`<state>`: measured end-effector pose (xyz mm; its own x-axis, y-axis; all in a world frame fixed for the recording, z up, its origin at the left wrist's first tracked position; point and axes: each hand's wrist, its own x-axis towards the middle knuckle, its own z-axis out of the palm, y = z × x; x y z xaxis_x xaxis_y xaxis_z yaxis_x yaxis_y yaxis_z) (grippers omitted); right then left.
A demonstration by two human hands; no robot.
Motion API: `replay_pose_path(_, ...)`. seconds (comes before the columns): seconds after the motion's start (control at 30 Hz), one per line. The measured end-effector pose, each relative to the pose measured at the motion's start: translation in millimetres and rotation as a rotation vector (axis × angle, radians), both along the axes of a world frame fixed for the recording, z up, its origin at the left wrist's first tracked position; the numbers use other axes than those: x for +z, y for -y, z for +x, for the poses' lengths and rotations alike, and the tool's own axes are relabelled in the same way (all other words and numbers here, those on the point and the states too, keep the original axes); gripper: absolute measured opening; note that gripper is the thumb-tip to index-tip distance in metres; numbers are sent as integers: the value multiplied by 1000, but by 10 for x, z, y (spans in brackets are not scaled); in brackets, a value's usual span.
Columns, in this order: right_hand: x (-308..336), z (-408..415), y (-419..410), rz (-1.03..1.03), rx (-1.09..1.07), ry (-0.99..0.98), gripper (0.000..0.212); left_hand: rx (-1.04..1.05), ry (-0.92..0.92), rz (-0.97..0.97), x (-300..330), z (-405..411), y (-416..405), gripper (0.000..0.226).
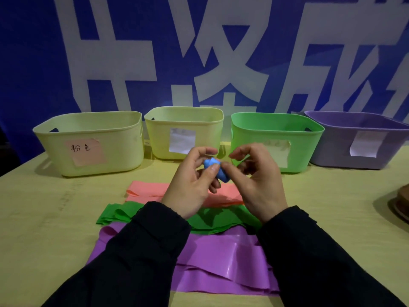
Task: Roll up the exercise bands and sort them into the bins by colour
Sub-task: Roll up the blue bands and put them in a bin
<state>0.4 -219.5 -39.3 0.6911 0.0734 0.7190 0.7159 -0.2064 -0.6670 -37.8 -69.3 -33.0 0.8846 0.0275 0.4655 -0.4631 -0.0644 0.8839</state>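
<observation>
1. While both hands hover above the table [44,218], the left hand [190,185] pinches a rolled blue band [215,169] between thumb and fingers.
2. Touching the roll's right end, the right hand [256,178] grips it with curled fingertips.
3. Beyond the roll stand four bins: a pale yellow bin [93,142] with a pink label farthest left, a second yellow bin [183,131], a green bin [276,138] and a purple bin [358,140] farthest right.
4. Below the roll, nearer the person, lie flat a pink band [146,191], then a green band [119,214], then a purple band [221,262].
</observation>
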Motion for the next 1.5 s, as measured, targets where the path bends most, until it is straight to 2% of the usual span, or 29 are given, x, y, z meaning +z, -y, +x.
replay_pose_path(0.1,44,49,67,81,-13,-91,17,-4,1,4,-3,-22,33,19)
replay_pose_path(0.2,94,30,114,115,113,-228,6,31,18,-11,2,-12,-7,10)
replay_pose_path(0.3,87,-18,83,49,315,-337,19,98,45,-49,19,3,-46,6)
replay_pose_path(0.4,45,-30,25,-20,368,-328,31,100,39,-69,19,12,-60,6)
replay_pose_path(0.67,67,-43,32,169,376,-309,20,7,54,-78,31,-30,-58,13)
replay_pose_path(0.87,100,-43,72,198,341,-298,18,60,28,-55,38,-25,-48,18)
replay_pose_path(1.13,188,-99,42,90,337,-312,18,245,136,43,32,-19,-74,10)
replay_pose_path(1.3,300,-49,37,-111,300,-254,18,247,156,115,43,-18,-146,9)
replay_pose_path(1.4,430,-85,-14,-109,319,-287,20,267,151,86,92,-3,-174,11)
replay_pose_path(1.5,479,-46,-189,-129,237,-223,19,309,156,18,99,56,-274,15)
